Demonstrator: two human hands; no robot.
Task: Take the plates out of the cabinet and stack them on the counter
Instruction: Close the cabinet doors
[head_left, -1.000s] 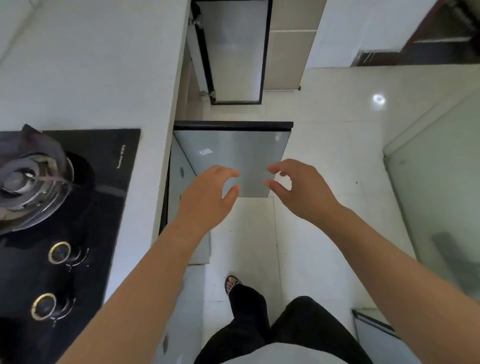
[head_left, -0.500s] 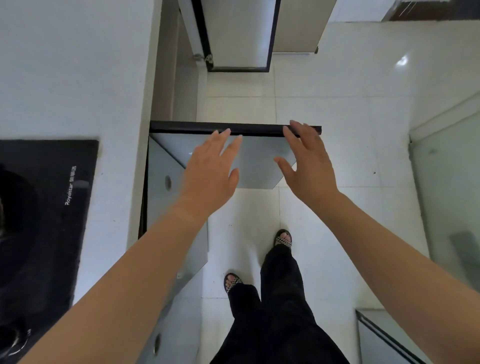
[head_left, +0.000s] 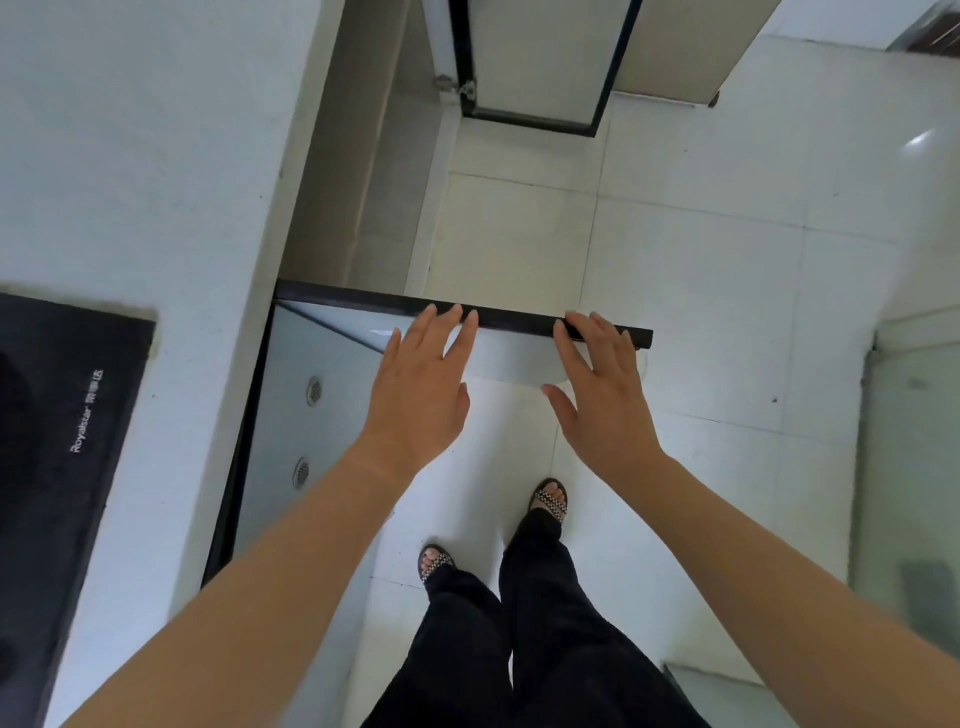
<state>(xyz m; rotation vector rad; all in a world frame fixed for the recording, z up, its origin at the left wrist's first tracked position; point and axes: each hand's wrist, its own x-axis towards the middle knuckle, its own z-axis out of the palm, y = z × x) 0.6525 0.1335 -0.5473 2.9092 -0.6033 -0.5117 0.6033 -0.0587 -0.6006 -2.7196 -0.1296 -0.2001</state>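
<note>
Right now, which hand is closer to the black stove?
Left. The left hand reaches over the open cabinet door just beside the counter holding the stove. The right hand is further away, at the door's outer end.

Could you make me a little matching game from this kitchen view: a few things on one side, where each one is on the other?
Things:
1. stove
2. left hand
3. right hand
4. sandals

Places:
A. on the floor tiles
B. set into the counter
C. fingertips at the door's outer end
D. fingertips at mid-edge of the door

Pairs: 1-B, 2-D, 3-C, 4-A
</note>
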